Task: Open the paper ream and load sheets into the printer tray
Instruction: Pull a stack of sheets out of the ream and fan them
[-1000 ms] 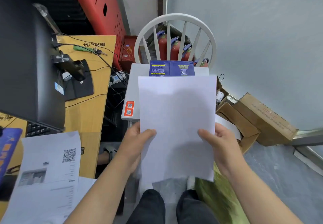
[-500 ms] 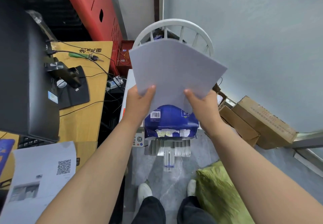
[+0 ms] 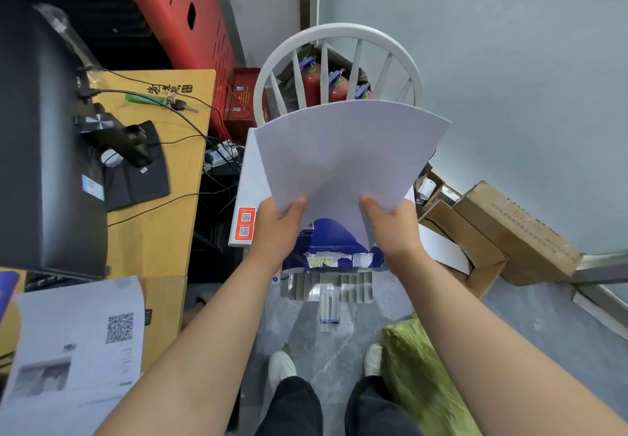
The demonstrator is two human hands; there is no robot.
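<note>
I hold a stack of blank white sheets (image 3: 343, 153) out in front of me, tilted away and bowed. My left hand (image 3: 277, 228) grips its near left edge and my right hand (image 3: 390, 228) its near right edge. Under the sheets lies the torn-open blue paper ream (image 3: 334, 248) on top of the white printer (image 3: 246, 177). The printer's grey ribbed tray (image 3: 329, 287) sticks out below the ream, toward my feet. The sheets hide most of the printer's top.
A white spindle-back chair (image 3: 339, 48) stands behind the printer with red fire extinguishers (image 3: 312, 85) beyond it. A wooden desk (image 3: 153, 231) with a black monitor (image 3: 44, 150) and printed pages (image 3: 81, 343) is on the left. Cardboard boxes (image 3: 503, 231) sit on the right, a green cushion (image 3: 424, 381) by my feet.
I have swung the sheets from upright in front of me forward and up over the printer, uncovering the torn ream and tray. Both hands kept their grip.
</note>
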